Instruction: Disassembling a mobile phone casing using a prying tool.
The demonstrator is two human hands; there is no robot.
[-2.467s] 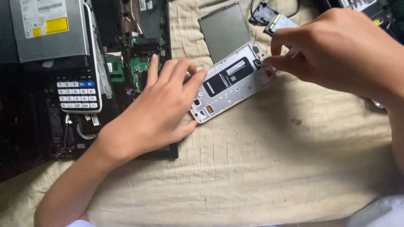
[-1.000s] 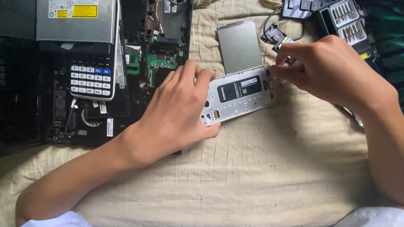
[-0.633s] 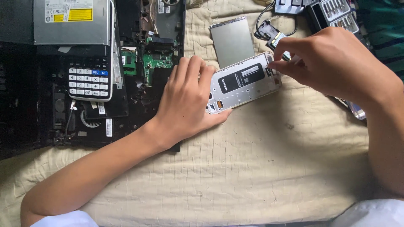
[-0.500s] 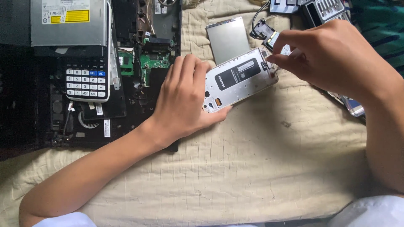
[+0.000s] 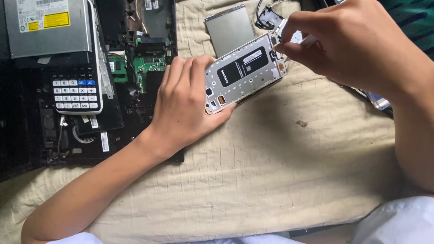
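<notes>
An opened smartphone (image 5: 246, 72) with its back cover off shows a silver frame and a black battery. It lies tilted, its right end raised off the beige cloth (image 5: 271, 171). My left hand (image 5: 185, 104) grips the phone's lower left end, fingers on top and thumb beneath. My right hand (image 5: 357, 45) comes in from the upper right, with its fingertips pinched together at the phone's upper right corner. A small pale piece shows between those fingers; I cannot make out what it is.
A grey metal plate (image 5: 229, 28) and a small black part with a cable (image 5: 270, 17) lie behind the phone. On the left are a dismantled laptop chassis with a green circuit board (image 5: 144, 68), a calculator (image 5: 74, 88) and a silver optical drive (image 5: 45, 25).
The phone has turned and its right end has risen under my right fingers. My left hand has stayed on its left end. The view has drifted slightly.
</notes>
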